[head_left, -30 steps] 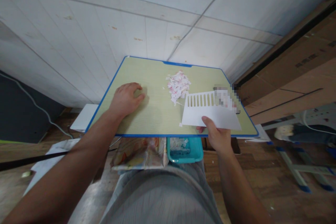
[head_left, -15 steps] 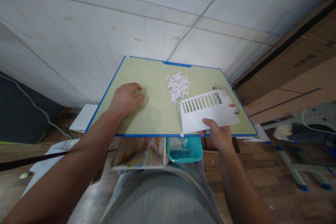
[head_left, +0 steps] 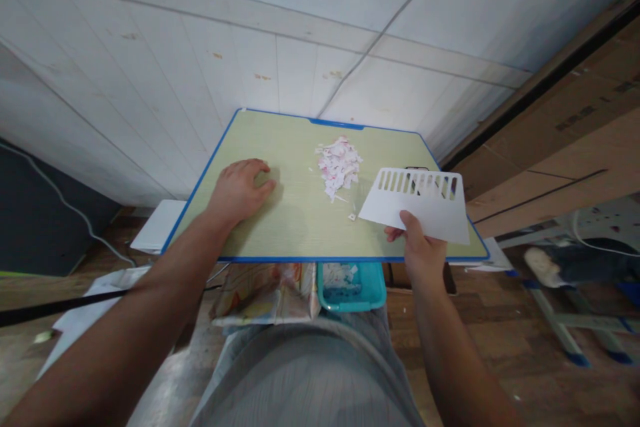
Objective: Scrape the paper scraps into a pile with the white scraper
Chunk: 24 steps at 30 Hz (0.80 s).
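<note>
A white sheet of card or paper [head_left: 425,210], with a row of slots cut along its far edge, is held in my right hand [head_left: 417,240], thumb on top and fingers beneath. It hovers over the right part of the pale yellow-green tabletop [head_left: 285,227]. On the tabletop's left side rests my left hand [head_left: 243,188], empty, its fingers loosely curled and apart. Between the hands, farther back, lies a heap of small white and pinkish paper scraps [head_left: 340,163]. One little scrap [head_left: 352,217] sits close to the card's left corner.
Below the near table edge is a turquoise basin [head_left: 373,287] with white scraps inside, beside a patterned cloth or bag [head_left: 270,293]. A dark-framed object [head_left: 417,169] is partly hidden behind the card. Cardboard boxes [head_left: 550,140] stand at right; a wall backs the table.
My right hand has moved slightly right and turned the slotted card, whose left end has swung away from the scrap heap. A small scrap now shows near its corner. My left hand stays put.
</note>
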Each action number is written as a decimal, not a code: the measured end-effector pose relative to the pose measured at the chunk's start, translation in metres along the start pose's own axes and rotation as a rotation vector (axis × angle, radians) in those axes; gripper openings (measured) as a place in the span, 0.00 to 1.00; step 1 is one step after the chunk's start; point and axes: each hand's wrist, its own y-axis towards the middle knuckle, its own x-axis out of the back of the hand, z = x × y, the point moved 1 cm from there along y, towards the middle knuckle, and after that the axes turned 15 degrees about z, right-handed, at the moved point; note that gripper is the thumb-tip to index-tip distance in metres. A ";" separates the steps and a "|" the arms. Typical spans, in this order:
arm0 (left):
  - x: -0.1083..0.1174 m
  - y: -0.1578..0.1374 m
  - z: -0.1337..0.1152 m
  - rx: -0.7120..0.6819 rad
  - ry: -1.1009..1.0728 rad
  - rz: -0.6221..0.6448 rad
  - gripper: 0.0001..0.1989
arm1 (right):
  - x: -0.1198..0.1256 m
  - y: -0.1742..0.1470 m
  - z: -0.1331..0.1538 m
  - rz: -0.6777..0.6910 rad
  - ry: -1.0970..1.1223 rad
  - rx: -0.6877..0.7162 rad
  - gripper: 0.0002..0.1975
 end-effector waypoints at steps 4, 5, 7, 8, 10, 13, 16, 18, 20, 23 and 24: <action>0.001 0.001 -0.001 0.005 0.015 0.023 0.25 | -0.003 -0.001 -0.007 0.058 -0.086 -0.033 0.18; 0.001 0.001 -0.001 0.008 0.019 0.026 0.25 | -0.004 -0.001 -0.008 0.062 -0.094 -0.036 0.18; 0.002 0.001 -0.001 0.011 0.021 0.027 0.24 | -0.007 0.000 -0.008 0.069 -0.098 -0.046 0.18; 0.002 0.001 -0.001 0.011 0.020 0.026 0.24 | -0.009 0.000 -0.007 0.077 -0.100 -0.052 0.18; 0.002 0.001 -0.001 0.008 0.019 0.024 0.24 | -0.014 0.002 -0.004 0.100 -0.116 -0.061 0.19; 0.001 0.002 0.000 0.007 0.018 0.017 0.23 | -0.022 0.003 0.003 0.151 -0.171 -0.049 0.20; 0.000 0.002 0.002 0.002 0.018 0.008 0.22 | -0.028 0.004 0.006 0.184 -0.180 -0.037 0.20; 0.000 0.002 0.002 -0.002 0.019 0.005 0.22 | -0.028 0.005 0.005 0.161 -0.143 -0.036 0.18; -0.001 0.002 0.003 0.001 0.021 0.004 0.22 | -0.027 0.005 0.002 0.120 -0.106 -0.037 0.17; -0.001 0.002 0.003 0.005 0.021 0.007 0.22 | -0.024 0.005 -0.003 0.097 -0.093 -0.048 0.17; -0.001 0.002 0.003 0.005 0.020 0.006 0.22 | -0.023 0.005 -0.004 0.094 -0.094 -0.052 0.17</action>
